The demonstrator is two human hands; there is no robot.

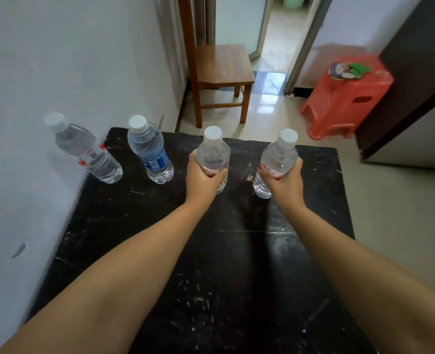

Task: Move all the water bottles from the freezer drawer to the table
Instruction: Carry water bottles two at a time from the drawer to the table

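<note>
A: Where do the bottles stand, taking the table (211,290) as the mark?

B: Four show, all upright over its far half; the red-label bottle (83,149) is at the far left corner, close to the wall (45,72); the blue-label bottle (150,152) stands just right of it, the two apart; both have white caps and nothing touches them

A: And the other two?

B: In the hands; the left hand (203,178) has its fingers curled round the middle of the left bottle (212,154), thumb on the near left side, over the middle of the table; the right hand (284,183) wraps the right bottle (277,159) the same way, further to the right

A: Are those two set down?

B: Their bases are at the tabletop or just above it; I cannot tell whether they touch; both grips are tight on the labels, nothing loose

A: How do the arms lie?

B: Both forearms reach out across the table from its near edge, bare, well apart from each other

A: Beyond the table?

B: A wooden chair (221,65) stands past its far edge, by the wall; a red stool (346,98) is past the far right corner, with something green and white on top; a dark cabinet (415,80) rises on the right; the tabletop is black and scratched
</note>
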